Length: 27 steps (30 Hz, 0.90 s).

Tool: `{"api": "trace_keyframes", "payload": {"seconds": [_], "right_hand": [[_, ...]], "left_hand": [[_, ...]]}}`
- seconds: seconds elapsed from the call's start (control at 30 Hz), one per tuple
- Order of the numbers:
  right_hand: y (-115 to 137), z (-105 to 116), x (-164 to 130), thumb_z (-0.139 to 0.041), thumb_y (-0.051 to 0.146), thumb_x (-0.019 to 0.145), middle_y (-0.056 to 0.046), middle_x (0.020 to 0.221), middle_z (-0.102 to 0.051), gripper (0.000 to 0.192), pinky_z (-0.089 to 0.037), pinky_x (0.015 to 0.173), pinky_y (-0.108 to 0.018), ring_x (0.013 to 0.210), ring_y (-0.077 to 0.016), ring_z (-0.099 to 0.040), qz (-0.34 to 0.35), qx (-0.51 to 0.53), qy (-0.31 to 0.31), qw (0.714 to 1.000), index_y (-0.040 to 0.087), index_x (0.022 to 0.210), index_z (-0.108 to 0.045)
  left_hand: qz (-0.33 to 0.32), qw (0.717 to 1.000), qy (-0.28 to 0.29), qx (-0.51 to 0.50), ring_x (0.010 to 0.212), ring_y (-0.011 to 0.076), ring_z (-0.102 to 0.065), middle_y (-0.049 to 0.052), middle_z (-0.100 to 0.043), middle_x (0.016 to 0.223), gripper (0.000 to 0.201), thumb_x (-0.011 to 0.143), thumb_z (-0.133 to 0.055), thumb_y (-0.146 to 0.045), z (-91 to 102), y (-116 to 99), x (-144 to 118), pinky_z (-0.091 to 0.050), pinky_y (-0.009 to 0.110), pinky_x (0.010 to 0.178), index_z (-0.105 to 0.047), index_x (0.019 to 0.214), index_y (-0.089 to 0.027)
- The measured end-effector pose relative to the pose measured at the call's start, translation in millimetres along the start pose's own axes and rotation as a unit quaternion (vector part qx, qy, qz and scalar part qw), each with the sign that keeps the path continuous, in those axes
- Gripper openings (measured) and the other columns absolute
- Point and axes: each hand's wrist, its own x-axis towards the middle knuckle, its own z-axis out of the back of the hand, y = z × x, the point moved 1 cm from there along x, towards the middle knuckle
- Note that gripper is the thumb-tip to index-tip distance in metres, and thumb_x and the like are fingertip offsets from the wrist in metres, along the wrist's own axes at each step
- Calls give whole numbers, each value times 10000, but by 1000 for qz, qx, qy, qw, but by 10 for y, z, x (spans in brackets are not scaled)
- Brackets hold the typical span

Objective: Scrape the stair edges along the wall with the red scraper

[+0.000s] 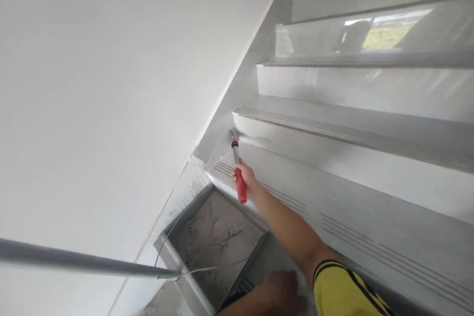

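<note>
The right hand (242, 175) is closed around the red handle of a scraper (237, 164), held with the metal end pointing up so the blade touches the corner where the stair riser (333, 158) meets the grey skirting (237, 94) beside the white wall (111, 84). The left hand (281, 289) lies low near the bottom edge, resting flat on the lower step (370, 227), probably to support the body; if its fingers hold something I cannot tell. A metal handrail (85, 261) crosses below left, over a dusty landing (218, 237)
</note>
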Motion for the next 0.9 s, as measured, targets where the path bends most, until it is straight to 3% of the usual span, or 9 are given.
{"api": "trace_keyframes", "payload": {"seconds": [0.33, 0.6, 0.73, 0.9], "right_hand": [[471, -54, -5, -418, 183, 883, 55, 542, -455, 60, -297, 361, -141, 355, -67, -403, -43, -3, -35, 998, 221, 896, -373], [655, -174, -69, -386, 226, 934, 42, 519, -435, 144, -298, 351, -143, 370, -63, -392, -87, -34, -58, 994, 191, 796, -367], [742, -45, -136, -390, 239, 937, 40, 529, -442, 148, -290, 348, -143, 366, -59, -377, -115, -55, -40, 991, 187, 799, -380], [857, 192, -128, -429, 228, 920, 49, 544, -441, 98, -269, 353, -139, 358, -52, -355, -66, -105, -25, 992, 188, 833, -409]], "left_hand": [[-12, 1000, -17, -20, 1079, 402, -563, 217, -604, 1144, 534, 749, -498, -438, 23, -30, 1, -462, 547, 892, -577, 1164, -111], [20, 999, -9, -31, 1095, 400, -553, 193, -600, 1164, 506, 728, -543, -403, -22, -25, 153, -460, 555, 882, -580, 1170, -160], [51, 999, 9, -13, 1105, 378, -552, 168, -601, 1177, 502, 710, -583, -405, -52, -52, 226, -453, 538, 899, -588, 1167, -197], [14, 999, -6, -28, 1086, 383, -565, 197, -605, 1160, 495, 744, -559, -389, -38, -52, 213, -458, 540, 892, -591, 1181, -160]]}}
